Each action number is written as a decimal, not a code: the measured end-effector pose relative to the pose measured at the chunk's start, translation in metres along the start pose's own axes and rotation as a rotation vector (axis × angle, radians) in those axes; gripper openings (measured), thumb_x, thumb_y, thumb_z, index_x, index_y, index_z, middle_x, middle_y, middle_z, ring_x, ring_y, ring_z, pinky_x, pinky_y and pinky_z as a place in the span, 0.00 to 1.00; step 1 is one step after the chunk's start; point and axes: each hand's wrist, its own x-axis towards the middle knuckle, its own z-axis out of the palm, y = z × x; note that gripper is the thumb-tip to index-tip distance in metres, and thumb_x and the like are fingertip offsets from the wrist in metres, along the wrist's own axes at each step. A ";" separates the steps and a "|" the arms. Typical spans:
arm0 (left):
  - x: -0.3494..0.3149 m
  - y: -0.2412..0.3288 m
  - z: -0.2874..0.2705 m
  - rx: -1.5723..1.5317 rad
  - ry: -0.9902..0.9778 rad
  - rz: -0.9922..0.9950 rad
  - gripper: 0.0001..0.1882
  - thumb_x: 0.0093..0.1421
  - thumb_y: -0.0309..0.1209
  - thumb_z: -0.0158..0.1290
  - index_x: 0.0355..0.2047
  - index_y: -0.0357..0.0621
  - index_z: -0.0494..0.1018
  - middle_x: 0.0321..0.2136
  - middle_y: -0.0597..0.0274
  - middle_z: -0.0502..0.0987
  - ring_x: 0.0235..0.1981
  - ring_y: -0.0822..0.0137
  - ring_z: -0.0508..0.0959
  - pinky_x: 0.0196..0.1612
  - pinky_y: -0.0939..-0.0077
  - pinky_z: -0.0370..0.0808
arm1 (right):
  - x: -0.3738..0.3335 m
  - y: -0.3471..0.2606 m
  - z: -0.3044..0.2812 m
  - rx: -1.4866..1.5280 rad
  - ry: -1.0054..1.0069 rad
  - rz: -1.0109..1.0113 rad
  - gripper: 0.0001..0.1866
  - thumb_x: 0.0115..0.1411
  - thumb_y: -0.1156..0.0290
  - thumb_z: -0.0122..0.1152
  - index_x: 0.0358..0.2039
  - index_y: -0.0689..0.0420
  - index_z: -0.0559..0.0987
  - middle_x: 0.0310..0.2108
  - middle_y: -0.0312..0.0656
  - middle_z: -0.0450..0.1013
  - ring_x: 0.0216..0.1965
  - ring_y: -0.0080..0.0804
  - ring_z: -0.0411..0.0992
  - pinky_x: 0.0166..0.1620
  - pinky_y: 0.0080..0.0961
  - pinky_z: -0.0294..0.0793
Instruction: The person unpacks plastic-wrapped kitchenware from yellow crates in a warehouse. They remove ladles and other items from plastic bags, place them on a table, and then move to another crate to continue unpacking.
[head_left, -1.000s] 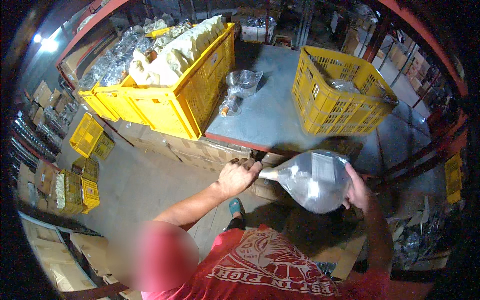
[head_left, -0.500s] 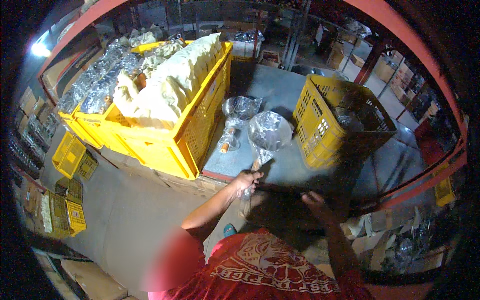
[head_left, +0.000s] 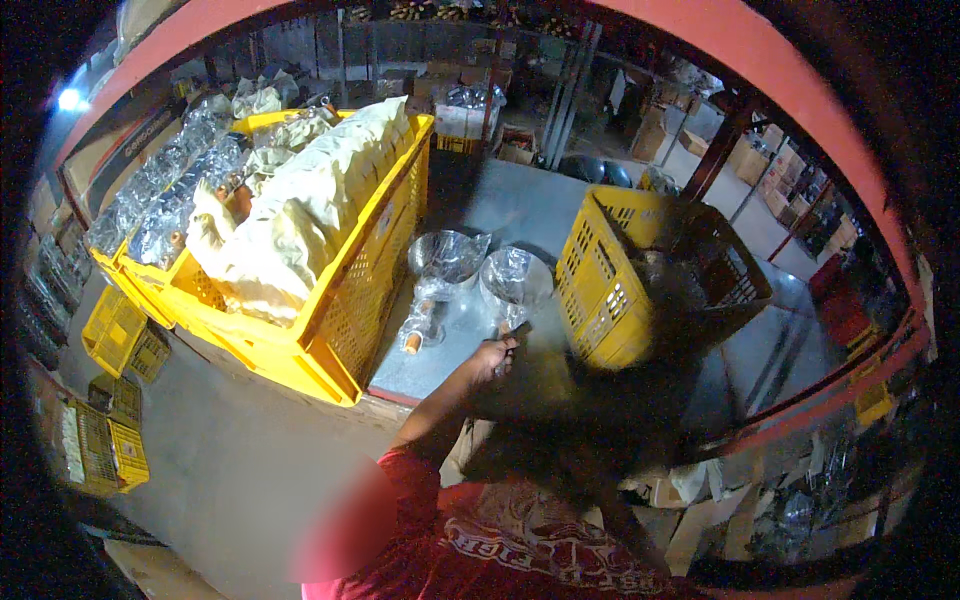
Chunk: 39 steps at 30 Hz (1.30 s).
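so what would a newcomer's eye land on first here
Probably the big bright yellow crate at the left of the table, packed with cream-wrapped bundles. Next, in the middle, the left hand at the handle end of a plastic-wrapped pan, with another wrapped pan lying just to its left. A second yellow crate, partly in shadow, stands to the right.

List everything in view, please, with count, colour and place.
Table: one, grey, ahead
Left crates: at least two, yellow, table's left
Bundles: several, cream, inside left crates
Right crate: one, yellow, table's right
Held pan: one, silvery, mid-table
Second pan: one, silvery, left of it
Small crates: several, yellow, far left
Lamp: one, white, upper left
Boxes: several, brown, background
Shirt: one, red, lower centre
Left hand: one, on held pan's handle
Right hand: lost in shadow
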 end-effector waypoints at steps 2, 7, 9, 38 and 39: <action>0.006 0.013 0.007 -0.027 0.008 0.022 0.15 0.60 0.46 0.56 0.26 0.49 0.71 0.16 0.68 0.69 0.13 0.69 0.67 0.16 0.69 0.65 | 0.002 0.005 -0.015 0.000 0.003 0.014 0.25 0.65 0.54 0.54 0.54 0.60 0.72 0.48 0.45 0.74 0.52 0.37 0.70 0.57 0.32 0.67; -0.020 0.044 0.030 -0.070 0.076 0.110 0.15 0.59 0.40 0.58 0.25 0.44 0.69 0.17 0.63 0.70 0.12 0.66 0.69 0.15 0.69 0.66 | 0.010 0.014 -0.042 0.002 -0.004 0.040 0.25 0.65 0.54 0.54 0.54 0.60 0.71 0.48 0.45 0.74 0.52 0.37 0.70 0.57 0.32 0.67; -0.042 0.057 0.024 -0.127 0.086 0.193 0.15 0.60 0.40 0.58 0.27 0.43 0.70 0.18 0.63 0.71 0.13 0.68 0.69 0.15 0.69 0.66 | 0.012 0.017 -0.046 0.006 -0.018 0.045 0.26 0.65 0.54 0.54 0.55 0.60 0.71 0.48 0.45 0.74 0.52 0.37 0.70 0.57 0.32 0.67; -0.107 0.100 -0.118 -0.090 0.052 0.006 0.26 0.55 0.56 0.60 0.35 0.50 0.65 0.22 0.69 0.67 0.18 0.72 0.72 0.21 0.72 0.74 | 0.011 0.011 0.015 0.021 -0.197 0.018 0.29 0.64 0.55 0.56 0.59 0.61 0.67 0.50 0.46 0.73 0.52 0.39 0.70 0.58 0.33 0.68; -0.106 0.099 -0.121 -0.123 0.044 0.053 0.26 0.54 0.57 0.60 0.33 0.50 0.65 0.21 0.70 0.67 0.18 0.71 0.73 0.22 0.73 0.75 | 0.011 0.011 0.012 0.017 -0.194 0.004 0.29 0.64 0.55 0.56 0.59 0.61 0.67 0.51 0.46 0.73 0.52 0.39 0.70 0.58 0.33 0.68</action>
